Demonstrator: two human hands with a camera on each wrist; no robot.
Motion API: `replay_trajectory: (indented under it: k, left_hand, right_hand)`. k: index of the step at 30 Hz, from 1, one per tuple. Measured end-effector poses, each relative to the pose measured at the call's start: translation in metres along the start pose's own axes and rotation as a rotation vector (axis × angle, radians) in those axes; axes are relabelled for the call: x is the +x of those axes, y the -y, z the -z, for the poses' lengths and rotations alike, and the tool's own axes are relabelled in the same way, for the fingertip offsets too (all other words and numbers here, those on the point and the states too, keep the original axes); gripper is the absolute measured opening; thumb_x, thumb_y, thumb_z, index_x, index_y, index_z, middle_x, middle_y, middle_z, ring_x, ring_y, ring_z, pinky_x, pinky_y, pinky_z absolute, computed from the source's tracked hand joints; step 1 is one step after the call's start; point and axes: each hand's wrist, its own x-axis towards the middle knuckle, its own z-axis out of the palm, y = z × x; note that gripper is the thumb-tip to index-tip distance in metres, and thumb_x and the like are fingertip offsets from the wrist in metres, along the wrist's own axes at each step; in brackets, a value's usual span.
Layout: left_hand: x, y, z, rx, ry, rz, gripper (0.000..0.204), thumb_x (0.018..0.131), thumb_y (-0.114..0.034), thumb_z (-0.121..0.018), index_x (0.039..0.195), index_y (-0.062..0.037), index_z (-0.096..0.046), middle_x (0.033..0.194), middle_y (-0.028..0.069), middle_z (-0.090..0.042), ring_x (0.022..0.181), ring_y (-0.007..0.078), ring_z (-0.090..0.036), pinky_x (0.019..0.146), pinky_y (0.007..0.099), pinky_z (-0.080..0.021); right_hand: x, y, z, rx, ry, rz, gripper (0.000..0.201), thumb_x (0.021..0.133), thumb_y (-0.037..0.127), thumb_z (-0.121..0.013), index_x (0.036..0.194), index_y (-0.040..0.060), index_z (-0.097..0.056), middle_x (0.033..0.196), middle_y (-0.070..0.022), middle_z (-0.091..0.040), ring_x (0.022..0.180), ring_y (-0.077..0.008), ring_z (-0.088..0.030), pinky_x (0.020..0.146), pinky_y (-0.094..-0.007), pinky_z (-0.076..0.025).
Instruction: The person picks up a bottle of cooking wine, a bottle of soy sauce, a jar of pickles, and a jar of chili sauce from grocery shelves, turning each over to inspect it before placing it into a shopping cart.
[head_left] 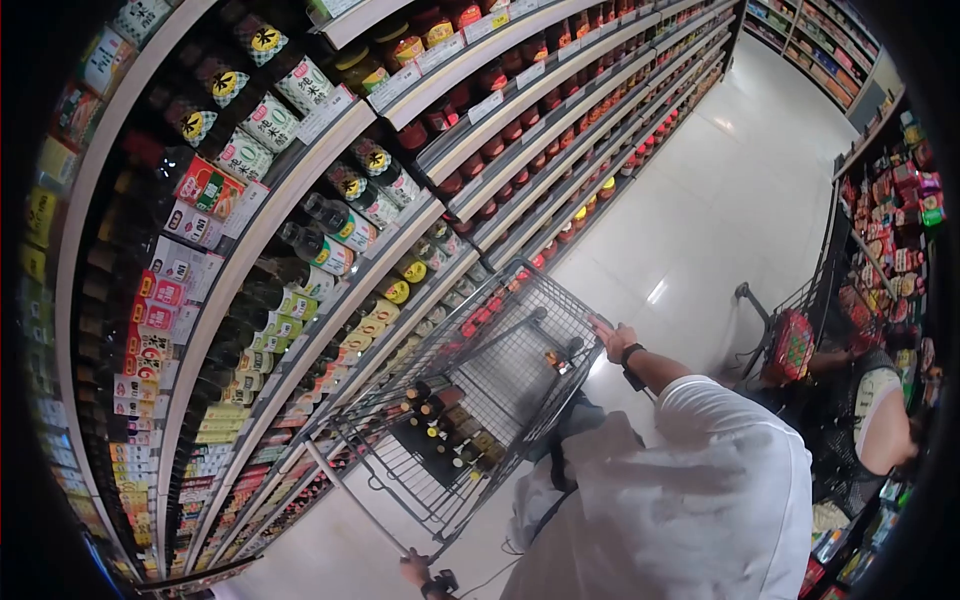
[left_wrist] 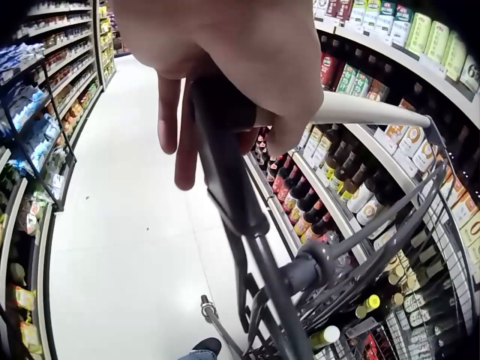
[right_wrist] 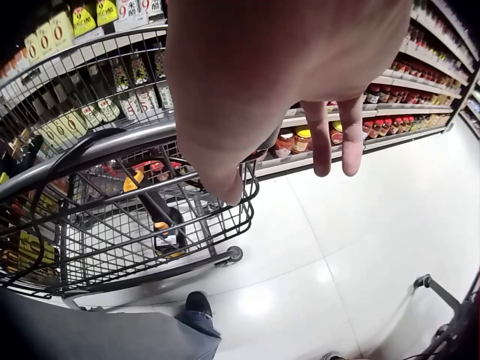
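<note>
A metal shopping cart (head_left: 510, 400) stands between me and the shelves. My left hand (head_left: 415, 570) holds one end of its handle bar (left_wrist: 367, 110); in the left wrist view some fingers hang down past the black end piece (left_wrist: 225, 165). On the basket's side rim rests my right hand (head_left: 615, 340), its thumb hooked over the wire edge and two fingers (right_wrist: 321, 142) pointing down outside. Several dark bottles (head_left: 465, 430) lie near the handle end of the cart. Within the basket's outline, the right wrist view shows a black and orange item (right_wrist: 169, 234).
Long shelves of bottles (head_left: 270, 120) and jars (head_left: 500, 130) run close along the cart's far side. Behind my right arm are another person (head_left: 880, 420), a second cart (head_left: 800, 300) and packed displays (head_left: 895, 240). Pale floor (head_left: 690, 200) stretches up the aisle.
</note>
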Motion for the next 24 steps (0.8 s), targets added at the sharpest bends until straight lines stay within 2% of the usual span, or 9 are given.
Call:
replay_trajectory:
  k: [1, 3, 4, 5, 9, 17, 20, 23, 24]
  left_hand:
    - [-0.01, -0.022, 0.005, -0.109, 0.047, 0.056, 0.035, 0.089, -0.023, -0.06, 0.079, 0.0105, -0.056, 0.061, 0.0222, -0.066, 0.053, 0.0304, -0.067, 0.049, 0.041, -0.051]
    - [-0.01, -0.037, 0.001, -0.268, 0.101, 0.15, 0.025, 0.086, -0.011, -0.061, 0.076, 0.011, -0.056, 0.061, 0.0226, -0.066, 0.047, 0.0279, -0.066, 0.039, 0.0352, -0.051]
    - [-0.008, -0.038, -0.003, -0.359, 0.166, 0.2, 0.027, 0.087, -0.008, -0.058, 0.09, 0.0174, -0.05, 0.068, 0.0265, -0.064, 0.052, 0.038, -0.066, 0.043, 0.0469, -0.056]
    - [-0.014, -0.05, -0.004, -0.433, 0.205, 0.263, 0.027, 0.087, -0.007, -0.057, 0.093, 0.0178, -0.05, 0.069, 0.0261, -0.064, 0.052, 0.039, -0.066, 0.043, 0.0479, -0.055]
    - [-0.024, -0.059, -0.016, -0.519, 0.237, 0.293, 0.026, 0.088, -0.009, -0.057, 0.085, 0.0168, -0.052, 0.069, 0.0294, -0.065, 0.051, 0.0381, -0.065, 0.045, 0.0467, -0.057]
    - [-0.037, -0.072, -0.034, -0.451, 0.266, 0.166, 0.028, 0.088, -0.008, -0.058, 0.074, 0.0159, -0.055, 0.068, 0.0273, -0.067, 0.056, 0.0374, -0.069, 0.049, 0.0435, -0.059]
    - [-0.028, -0.054, -0.048, -0.357, 0.282, 0.094, 0.025, 0.085, -0.007, -0.06, 0.077, 0.0157, -0.056, 0.066, 0.0259, -0.067, 0.055, 0.0348, -0.069, 0.051, 0.0415, -0.059]
    - [-0.067, -0.101, -0.033, -0.384, 0.272, 0.072, 0.023, 0.084, -0.007, -0.061, 0.078, 0.015, -0.058, 0.064, 0.0238, -0.067, 0.054, 0.0318, -0.069, 0.051, 0.039, -0.059]
    - [-0.074, -0.11, -0.032, -0.398, 0.265, 0.074, 0.023, 0.083, -0.008, -0.061, 0.078, 0.0148, -0.059, 0.063, 0.0228, -0.067, 0.054, 0.0302, -0.069, 0.051, 0.038, -0.058]
  right_hand:
    - [0.002, -0.004, 0.0, -0.013, -0.001, -0.014, 0.063, 0.098, 0.02, -0.043, 0.156, 0.0329, -0.022, 0.163, 0.013, 0.019, 0.105, -0.0223, -0.061, 0.08, -0.0323, -0.051]
    - [0.01, -0.014, -0.007, 0.021, -0.036, 0.008, 0.061, 0.101, 0.025, -0.036, 0.156, 0.0333, -0.012, 0.155, 0.0052, -0.013, 0.103, -0.0288, -0.061, 0.083, -0.0372, -0.049]
    - [0.015, -0.019, -0.011, 0.05, -0.066, 0.023, 0.06, 0.103, 0.027, -0.033, 0.157, 0.0335, -0.007, 0.151, 0.0013, -0.029, 0.101, -0.032, -0.061, 0.085, -0.0396, -0.048]
    - [0.019, -0.026, -0.017, 0.066, -0.076, 0.041, 0.06, 0.104, 0.03, -0.029, 0.157, 0.0337, -0.002, 0.147, -0.0026, -0.045, 0.1, -0.0353, -0.061, 0.087, -0.042, -0.047]
    - [0.015, -0.039, 0.002, -0.015, 0.004, -0.001, 0.058, 0.098, 0.021, -0.043, 0.153, 0.0303, -0.03, 0.164, 0.014, 0.016, 0.106, -0.0245, -0.061, 0.084, -0.0321, -0.05]
    - [0.027, -0.069, 0.01, -0.097, 0.007, 0.0, 0.061, 0.095, 0.019, -0.047, 0.153, 0.025, -0.03, 0.164, 0.0056, 0.02, 0.111, -0.0279, -0.062, 0.089, -0.0361, -0.053]
    - [0.021, -0.068, 0.018, -0.037, 0.006, -0.014, 0.057, 0.095, 0.021, -0.047, 0.151, 0.0228, -0.035, 0.166, 0.001, 0.009, 0.111, -0.0292, -0.062, 0.087, -0.0382, -0.053]
    - [0.041, -0.059, -0.03, 0.173, -0.017, 0.01, 0.059, 0.094, 0.03, -0.045, 0.149, 0.0139, -0.037, 0.163, -0.0178, -0.014, 0.111, -0.0368, -0.064, 0.088, -0.0482, -0.052]
    - [0.022, -0.046, -0.022, 0.028, -0.018, 0.084, 0.062, 0.092, 0.032, -0.047, 0.149, 0.012, -0.036, 0.16, -0.0229, -0.018, 0.11, -0.0379, -0.065, 0.091, -0.0471, -0.053]
